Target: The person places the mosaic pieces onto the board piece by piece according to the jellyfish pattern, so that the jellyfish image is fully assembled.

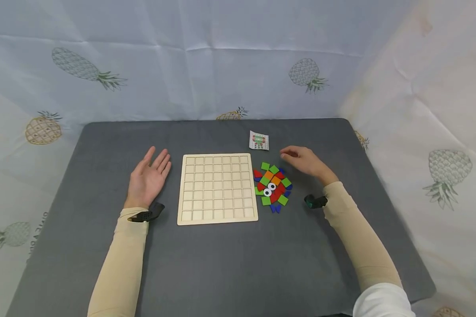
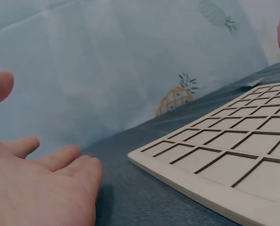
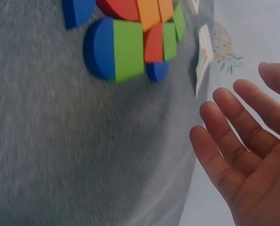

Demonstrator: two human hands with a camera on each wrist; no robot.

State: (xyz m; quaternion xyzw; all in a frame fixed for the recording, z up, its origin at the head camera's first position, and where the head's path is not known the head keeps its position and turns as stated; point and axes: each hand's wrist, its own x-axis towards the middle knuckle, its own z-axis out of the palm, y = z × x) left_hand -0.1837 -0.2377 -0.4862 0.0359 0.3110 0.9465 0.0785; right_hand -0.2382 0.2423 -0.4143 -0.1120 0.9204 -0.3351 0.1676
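Pile of coloured tiles (image 1: 273, 186) with two googly eyes, lying on the grey table (image 1: 222, 264) just right of the empty wooden grid board (image 1: 217, 188). Right hand (image 1: 305, 161), fingers loosely relaxed and holding nothing, hovers just beyond the pile, near a small printed card (image 1: 258, 140). Left hand (image 1: 148, 178) rests palm-up and released, left of the board.

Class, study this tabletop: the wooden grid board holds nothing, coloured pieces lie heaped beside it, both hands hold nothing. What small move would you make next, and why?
Probably the right hand should reach down-left and pinch one green square off the pile of pieces: it hovers just beside it, empty, while every cell of the board is bare and the left hand rests open.
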